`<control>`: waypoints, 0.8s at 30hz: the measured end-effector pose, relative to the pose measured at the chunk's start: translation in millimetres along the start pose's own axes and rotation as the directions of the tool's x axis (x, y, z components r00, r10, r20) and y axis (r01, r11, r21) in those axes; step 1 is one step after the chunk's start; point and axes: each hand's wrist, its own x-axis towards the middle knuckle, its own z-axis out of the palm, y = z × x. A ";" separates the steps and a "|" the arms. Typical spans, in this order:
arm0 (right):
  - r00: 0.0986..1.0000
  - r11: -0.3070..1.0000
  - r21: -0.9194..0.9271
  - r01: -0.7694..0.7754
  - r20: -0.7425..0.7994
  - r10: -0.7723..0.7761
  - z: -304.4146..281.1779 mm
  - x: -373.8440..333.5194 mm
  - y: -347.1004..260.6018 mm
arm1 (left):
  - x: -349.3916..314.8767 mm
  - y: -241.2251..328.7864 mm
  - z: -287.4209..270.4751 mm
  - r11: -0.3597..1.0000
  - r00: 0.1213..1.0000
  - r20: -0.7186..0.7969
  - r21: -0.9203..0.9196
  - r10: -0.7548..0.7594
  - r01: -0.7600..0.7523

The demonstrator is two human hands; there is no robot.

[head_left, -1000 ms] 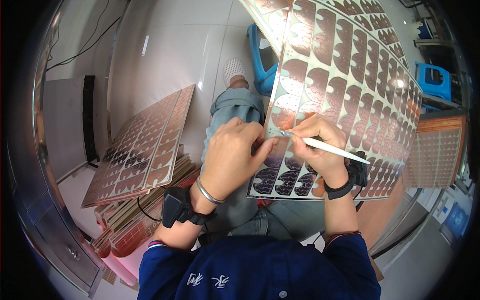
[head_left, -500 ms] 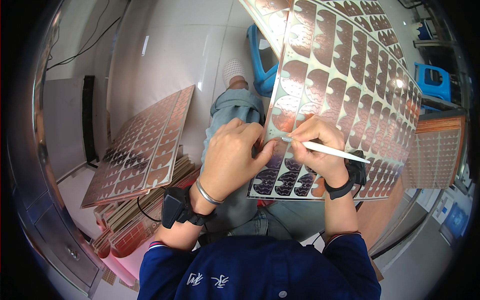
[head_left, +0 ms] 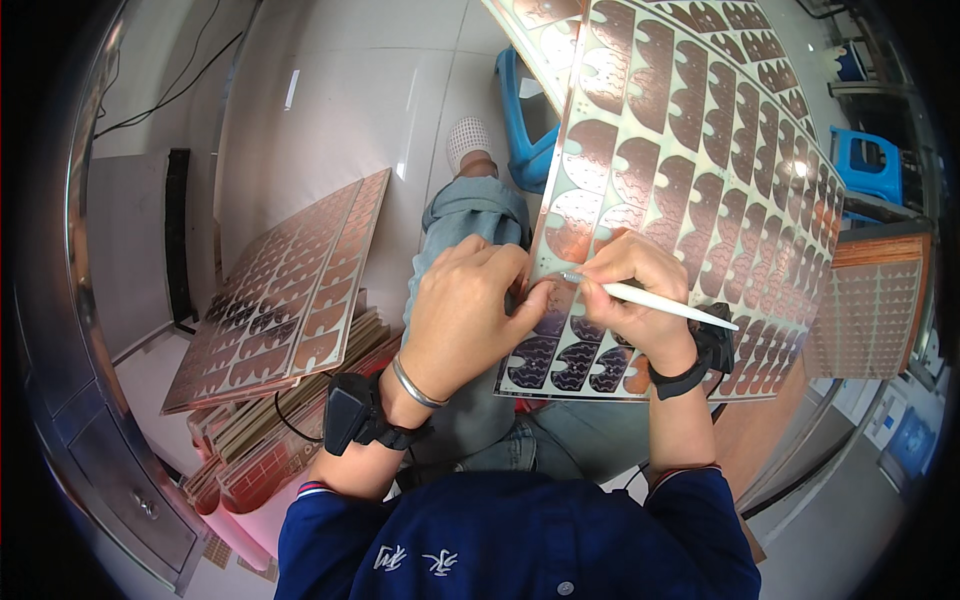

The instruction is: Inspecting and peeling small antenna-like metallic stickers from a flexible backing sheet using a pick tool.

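Across my lap leans a large pale circuit-board panel (head_left: 655, 240) with rows of rounded, copper-coloured shapes. My left hand (head_left: 465, 310) grips the panel's left edge, its thumb on the printed face and the fingers curled at the border. In my right hand (head_left: 640, 295) is a slim white craft knife (head_left: 665, 304) with a grey metal collar, pinched between thumb and fingers. Its tip end points left at the panel near my left thumb; the blade is too small to make out. The heel of my right hand rests against the panel.
At left a similar copper-patterned panel (head_left: 290, 295) leans on a stack of boards (head_left: 285, 420) beside pink sheeting (head_left: 245, 515). Blue stools stand beyond, one (head_left: 525, 130) ahead and one (head_left: 868, 165) at right. Another board stack (head_left: 868, 300) is at right. A metal cabinet (head_left: 125, 450) borders the left.
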 end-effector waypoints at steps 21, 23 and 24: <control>0.997 1.000 0.002 -0.005 -0.073 0.005 2.2 -1.7 1.8 | 0.5 1.0 0.1 1.000 1.000 -0.008 0.001 0.003 -0.003; 0.998 1.000 0.010 -0.005 -0.066 0.006 0.6 -0.6 -0.2 | 0.5 1.2 0.2 1.000 1.000 -0.008 0.010 -0.003 0.003; 0.999 1.000 0.009 -0.007 -0.035 0.007 -1.1 0.1 -1.2 | 0.3 0.9 0.6 1.000 1.000 -0.015 0.002 0.001 -0.001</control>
